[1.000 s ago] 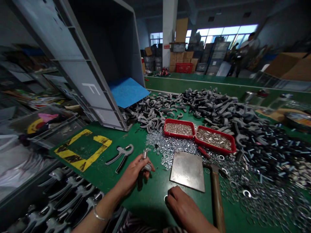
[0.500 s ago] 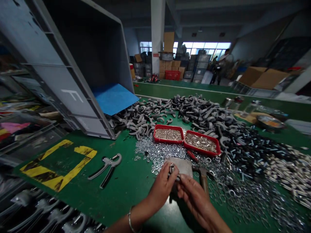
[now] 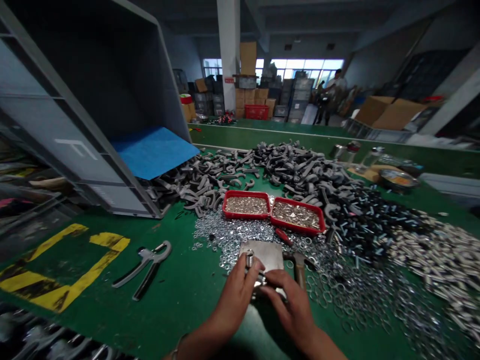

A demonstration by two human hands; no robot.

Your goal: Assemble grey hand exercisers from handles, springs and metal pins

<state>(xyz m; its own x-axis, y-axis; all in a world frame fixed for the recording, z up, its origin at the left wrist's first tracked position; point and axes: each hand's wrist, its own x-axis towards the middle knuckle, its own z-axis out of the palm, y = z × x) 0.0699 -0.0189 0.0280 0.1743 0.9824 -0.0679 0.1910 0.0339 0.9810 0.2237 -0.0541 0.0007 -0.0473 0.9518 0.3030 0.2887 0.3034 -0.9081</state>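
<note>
My left hand (image 3: 234, 295) is closed around a grey hand-grip part with a coil spring (image 3: 249, 259) sticking up from it. Beside it, my right hand (image 3: 292, 305) pinches something small against the same part. Both hands hover over the near edge of a square metal plate (image 3: 267, 251) on the green table (image 3: 187, 295). A hammer (image 3: 299, 264) lies just right of the plate. An assembled grey hand gripper (image 3: 144, 265) lies on the table to the left of my hands.
Two red trays (image 3: 273, 209) of small metal bits sit behind the plate, amid loose nuts and rings. Grey handle pieces (image 3: 285, 167) and black parts (image 3: 369, 215) are heaped behind and right. A tipped grey crate (image 3: 80, 125) with a blue sheet stands left. People stand far back.
My left hand carried the spring part from the left over to the metal plate. My right hand rose from the table and met it there. The view shifted right.
</note>
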